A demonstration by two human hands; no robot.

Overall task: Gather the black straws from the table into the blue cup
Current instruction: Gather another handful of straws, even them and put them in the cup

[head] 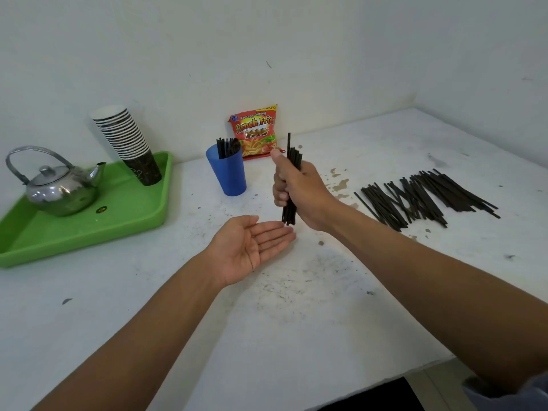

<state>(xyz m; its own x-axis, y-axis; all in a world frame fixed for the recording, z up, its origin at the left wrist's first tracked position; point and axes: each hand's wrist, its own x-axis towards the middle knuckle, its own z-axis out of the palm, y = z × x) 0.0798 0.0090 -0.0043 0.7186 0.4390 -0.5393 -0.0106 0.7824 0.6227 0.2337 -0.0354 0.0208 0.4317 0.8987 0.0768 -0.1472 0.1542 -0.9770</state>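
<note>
My right hand (299, 191) grips an upright bundle of black straws (292, 157) above the middle of the white table (267, 307). One straw sticks up higher than the others. Just below the bundle's lower ends my left hand (252, 247) lies open, palm up, fingers straight. The blue cup (227, 173) stands to the left of the bundle, near the wall, with several black straws (226, 148) standing in it. A large loose pile of black straws (424, 197) lies flat on the table at the right.
A green tray (89, 226) at the left holds a steel teapot (59, 188) and a leaning stack of paper cups (127, 140). A red snack bag (256, 132) leans against the wall behind the blue cup. The table's front edge runs at the lower right.
</note>
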